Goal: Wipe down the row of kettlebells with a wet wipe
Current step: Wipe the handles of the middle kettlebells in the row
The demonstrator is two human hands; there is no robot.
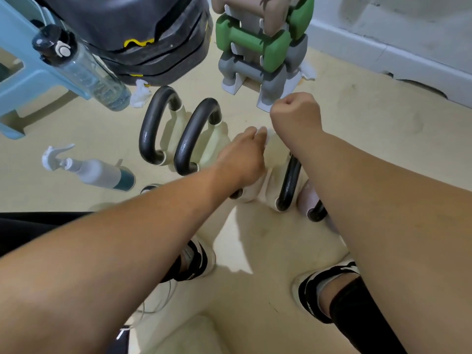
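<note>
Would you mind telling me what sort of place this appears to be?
Probably a home gym or workout corner: a rack of dumbbells, a row of kettlebells on the floor, and a water bottle.

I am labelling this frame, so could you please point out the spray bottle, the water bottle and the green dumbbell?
spray bottle (98, 172): head view, white body.
water bottle (86, 70): head view, clear wall.
green dumbbell (251, 43): head view, handle.

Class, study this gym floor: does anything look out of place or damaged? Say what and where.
Two crumpled white tissues lie loose on the floor: one beside the clear water bottle, another behind the dumbbell rack. The wall base at right looks chipped.
</note>
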